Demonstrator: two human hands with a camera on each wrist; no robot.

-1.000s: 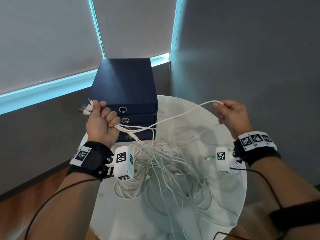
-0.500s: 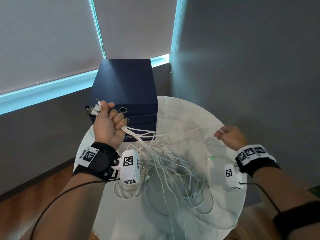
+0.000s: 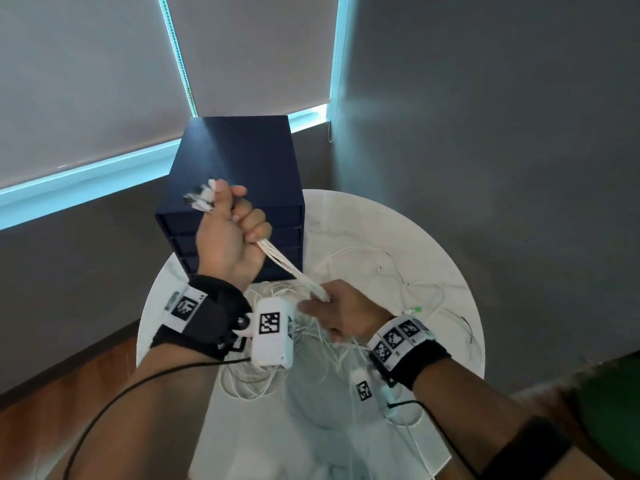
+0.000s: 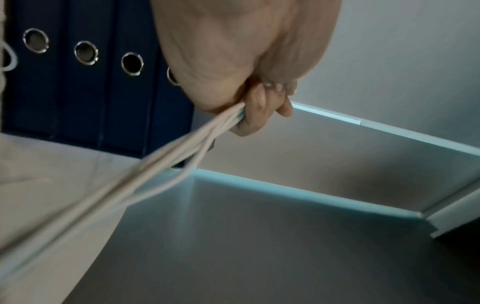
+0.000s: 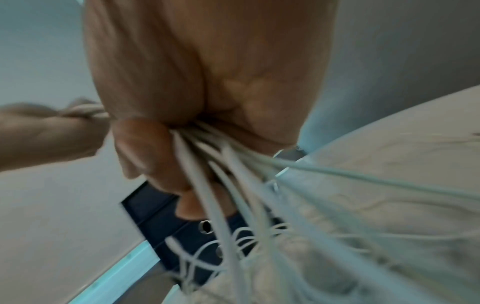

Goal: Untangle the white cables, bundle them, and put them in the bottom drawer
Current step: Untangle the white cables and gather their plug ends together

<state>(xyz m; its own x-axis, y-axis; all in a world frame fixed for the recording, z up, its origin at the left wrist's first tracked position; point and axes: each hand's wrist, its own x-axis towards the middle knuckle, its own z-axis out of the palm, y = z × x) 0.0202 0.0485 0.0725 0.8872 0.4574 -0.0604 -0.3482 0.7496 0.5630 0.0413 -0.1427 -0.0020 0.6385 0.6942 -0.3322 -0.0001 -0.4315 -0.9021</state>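
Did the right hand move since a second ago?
Yes. The right hand has come in from the table's right side toward the blue drawer box, and now grips the white cables just below the left hand.

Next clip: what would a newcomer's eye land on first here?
The taut run of white cables stretched between the raised left hand, with plugs poking from its fist, and the right hand lower down. Behind stands the navy drawer box; loose cable sprawls over the round white table.

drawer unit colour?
Dark navy blue drawer unit with silver ring pulls; clearest in the head view.
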